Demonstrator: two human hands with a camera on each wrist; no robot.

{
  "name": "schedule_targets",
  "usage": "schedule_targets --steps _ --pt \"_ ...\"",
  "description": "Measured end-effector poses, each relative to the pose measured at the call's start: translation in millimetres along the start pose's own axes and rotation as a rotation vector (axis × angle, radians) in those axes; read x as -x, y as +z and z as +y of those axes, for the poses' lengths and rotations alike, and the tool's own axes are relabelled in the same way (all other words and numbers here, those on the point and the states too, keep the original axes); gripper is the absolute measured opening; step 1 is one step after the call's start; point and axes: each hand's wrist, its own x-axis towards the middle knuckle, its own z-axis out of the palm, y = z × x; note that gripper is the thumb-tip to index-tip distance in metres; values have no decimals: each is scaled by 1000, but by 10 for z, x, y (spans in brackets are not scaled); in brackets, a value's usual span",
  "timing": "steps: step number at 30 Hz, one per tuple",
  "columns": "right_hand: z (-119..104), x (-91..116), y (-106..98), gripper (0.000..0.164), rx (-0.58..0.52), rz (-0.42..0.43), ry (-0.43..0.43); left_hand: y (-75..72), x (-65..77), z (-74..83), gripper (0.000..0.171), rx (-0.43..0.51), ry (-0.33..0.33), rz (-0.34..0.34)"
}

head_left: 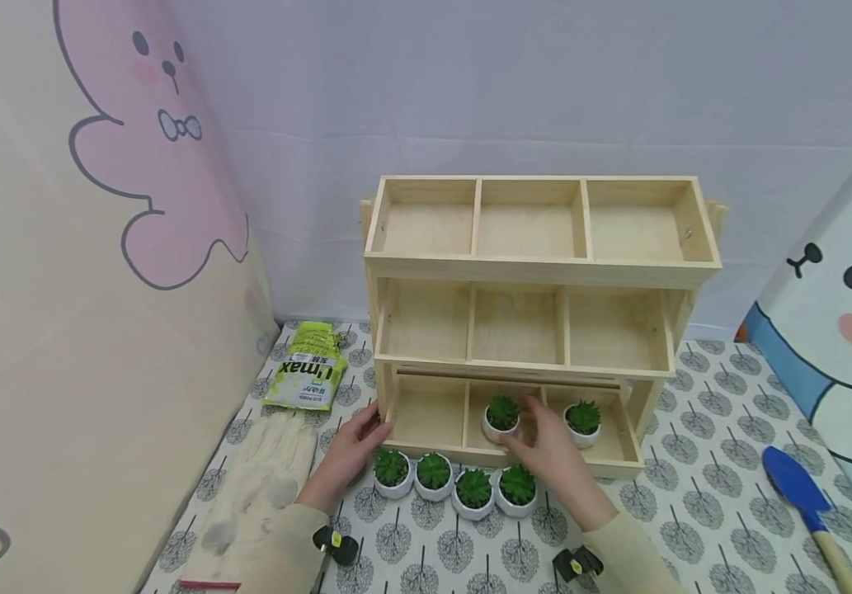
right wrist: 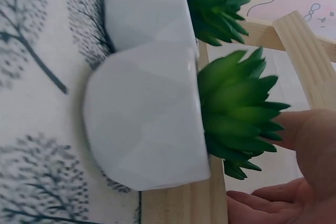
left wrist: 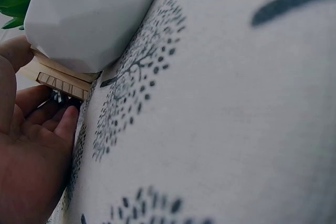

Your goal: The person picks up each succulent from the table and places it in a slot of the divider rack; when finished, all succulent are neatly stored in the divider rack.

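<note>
A wooden three-tier planter shelf (head_left: pixel 544 271) stands on the table. Its bottom tray's left end is gripped by my left hand (head_left: pixel 350 450), thumb above and fingers behind the wooden corner (left wrist: pixel 63 83) in the left wrist view. My right hand (head_left: pixel 553 452) holds a small potted succulent (head_left: pixel 501 418) in a white pot, in the bottom tray's middle compartment; the right wrist view hides that pot. Another potted succulent (head_left: pixel 583 422) sits in the right compartment. Several more, such as this potted succulent (head_left: pixel 473 492), line up before the tray.
A green-and-white bag (head_left: pixel 308 370) lies left of the shelf, with pale gloves (head_left: pixel 262 487) nearer the front. On the right is a blue trowel (head_left: pixel 797 483) with a wooden handle. A tree-patterned cloth (head_left: pixel 693 503) covers the table.
</note>
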Motion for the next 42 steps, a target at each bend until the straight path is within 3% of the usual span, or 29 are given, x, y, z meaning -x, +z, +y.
schedule_targets --steps 5,13,31,36,42 --pt "21 133 -15 72 -83 39 -61 -2 0 -12 70 0 -14 1" --pt "76 359 -22 68 -161 77 -101 -1 16 -11 70 -27 24 -2" --pt "138 696 -34 54 -165 195 -141 -9 24 17 69 -15 35 -8" --pt "176 788 9 52 -159 203 -99 -8 24 11 70 -24 25 -8" --pt "197 912 77 55 -188 152 31 -10 20 -2 70 -20 23 -12"
